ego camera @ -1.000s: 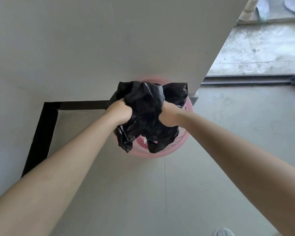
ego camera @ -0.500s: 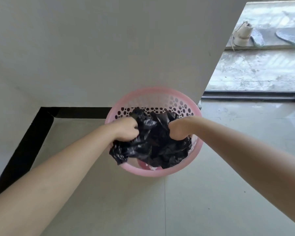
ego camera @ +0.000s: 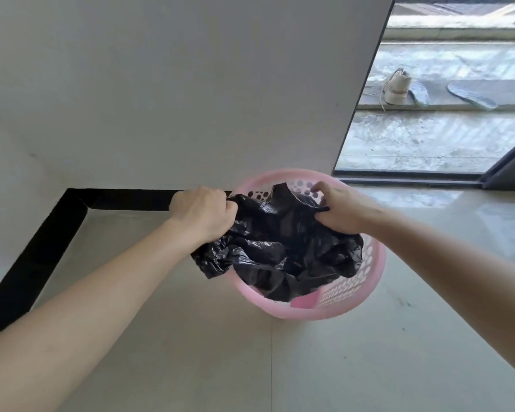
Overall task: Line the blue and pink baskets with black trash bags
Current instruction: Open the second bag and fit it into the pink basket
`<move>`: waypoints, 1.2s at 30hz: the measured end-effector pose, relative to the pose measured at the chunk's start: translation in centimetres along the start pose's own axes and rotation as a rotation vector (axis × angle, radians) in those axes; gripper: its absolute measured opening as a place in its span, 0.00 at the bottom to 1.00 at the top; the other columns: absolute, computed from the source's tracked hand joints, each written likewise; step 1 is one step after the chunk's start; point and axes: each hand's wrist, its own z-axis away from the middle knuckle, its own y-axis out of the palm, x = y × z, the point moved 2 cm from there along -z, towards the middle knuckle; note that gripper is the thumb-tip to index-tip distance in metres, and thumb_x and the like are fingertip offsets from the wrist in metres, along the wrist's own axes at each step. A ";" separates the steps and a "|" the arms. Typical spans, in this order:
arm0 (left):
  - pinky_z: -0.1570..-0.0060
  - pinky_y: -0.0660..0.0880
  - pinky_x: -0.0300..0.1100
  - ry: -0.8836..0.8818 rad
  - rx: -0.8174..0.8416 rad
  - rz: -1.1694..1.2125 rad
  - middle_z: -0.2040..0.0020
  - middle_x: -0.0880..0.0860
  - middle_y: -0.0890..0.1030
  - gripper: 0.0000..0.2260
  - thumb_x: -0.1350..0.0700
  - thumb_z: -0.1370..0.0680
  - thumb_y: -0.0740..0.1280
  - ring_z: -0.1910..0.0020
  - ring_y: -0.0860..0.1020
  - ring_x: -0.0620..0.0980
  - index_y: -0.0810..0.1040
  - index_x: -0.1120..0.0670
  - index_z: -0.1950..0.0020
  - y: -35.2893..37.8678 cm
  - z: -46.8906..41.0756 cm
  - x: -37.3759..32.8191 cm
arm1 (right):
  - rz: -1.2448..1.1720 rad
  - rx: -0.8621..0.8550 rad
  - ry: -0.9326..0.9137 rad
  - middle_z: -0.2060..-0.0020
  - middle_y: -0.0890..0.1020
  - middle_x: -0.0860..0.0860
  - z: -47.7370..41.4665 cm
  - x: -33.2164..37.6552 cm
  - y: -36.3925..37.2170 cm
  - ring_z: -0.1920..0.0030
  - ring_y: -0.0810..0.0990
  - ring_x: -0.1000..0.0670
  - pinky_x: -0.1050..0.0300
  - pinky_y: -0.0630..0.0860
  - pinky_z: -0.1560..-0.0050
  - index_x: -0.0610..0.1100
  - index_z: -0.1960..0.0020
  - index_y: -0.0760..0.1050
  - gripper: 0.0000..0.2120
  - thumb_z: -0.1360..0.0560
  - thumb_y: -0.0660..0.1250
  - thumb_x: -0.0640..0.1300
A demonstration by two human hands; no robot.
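A round pink basket (ego camera: 366,295) with perforated walls stands on the pale tiled floor by the wall corner. A crumpled black trash bag (ego camera: 283,251) fills most of its inside and spills over the left rim. My left hand (ego camera: 201,215) grips the bag's edge at the basket's left rim. My right hand (ego camera: 344,208) pinches the bag's edge over the far right part of the rim. The basket's bottom is mostly hidden by the bag. No blue basket is in view.
A white wall (ego camera: 191,84) with black skirting (ego camera: 125,199) rises just behind the basket. To the right a sliding door track (ego camera: 414,176) borders a balcony, where a shoe (ego camera: 396,89) and insoles (ego camera: 470,95) lie.
The bag has gone from a bunched wad held above the basket down into it, and my hands have moved apart, spreading its edge toward the rim. The view has shifted left and back.
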 end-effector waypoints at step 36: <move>0.58 0.69 0.43 -0.228 0.257 0.457 0.55 0.58 0.80 0.07 0.52 0.24 0.69 0.51 0.78 0.62 0.78 0.56 0.55 4.3 -6.6 -1.6 | -0.241 -0.083 0.427 0.58 0.82 0.42 -4.8 -3.9 -1.2 0.56 0.79 0.43 0.48 0.75 0.51 0.37 0.52 0.79 0.43 0.28 0.50 0.76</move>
